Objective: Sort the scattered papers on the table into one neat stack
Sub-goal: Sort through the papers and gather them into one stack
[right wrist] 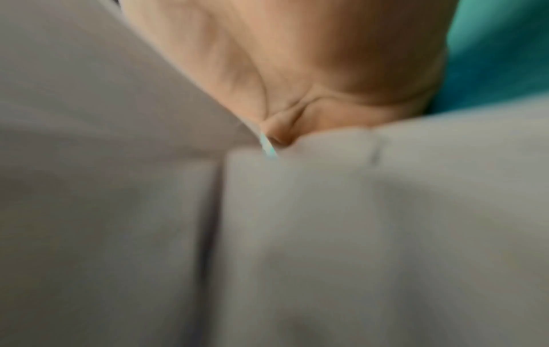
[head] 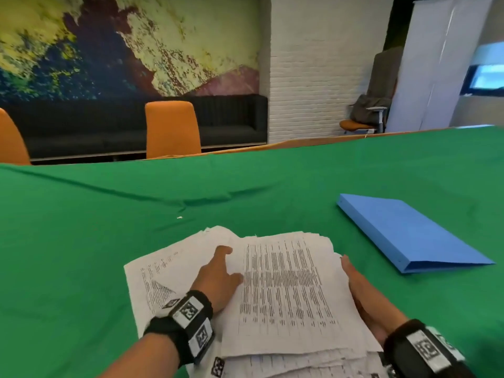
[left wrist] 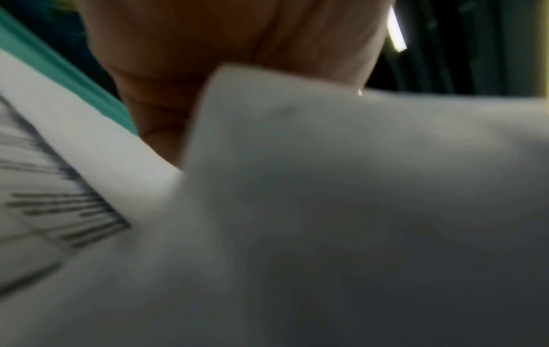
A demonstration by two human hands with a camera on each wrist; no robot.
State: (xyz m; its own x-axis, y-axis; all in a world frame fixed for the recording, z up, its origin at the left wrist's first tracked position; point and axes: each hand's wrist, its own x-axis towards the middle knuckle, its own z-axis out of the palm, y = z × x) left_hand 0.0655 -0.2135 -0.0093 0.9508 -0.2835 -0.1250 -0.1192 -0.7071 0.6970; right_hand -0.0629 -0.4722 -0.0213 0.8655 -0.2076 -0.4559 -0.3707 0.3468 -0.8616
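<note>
Resting on the green tablecloth (head: 81, 241) at the near middle of the table is a thick, uneven pile of printed papers (head: 286, 290), its sheets fanned out of line at the far and near edges. One sheet (head: 163, 271) sticks out to the left from under the pile, lying askew on the cloth. The left hand (head: 218, 279) lies on this sheet at the pile's left edge, with the thumb on top of the uppermost page and the fingers tucked beneath the lifted sheets, pinching them. The right hand (head: 362, 293) lies along the pile's right edge, fingers stretched out towards the far side and pressed flat against the paper edges; whether its thumb goes under the pile cannot be told. Both wrist views are blurred and show only palm and paper close up. A closed blue folder (head: 409, 233) lies flat on the cloth to the right, well apart from the pile. Two orange chairs (head: 171, 129) stand at the far side of the table.
</note>
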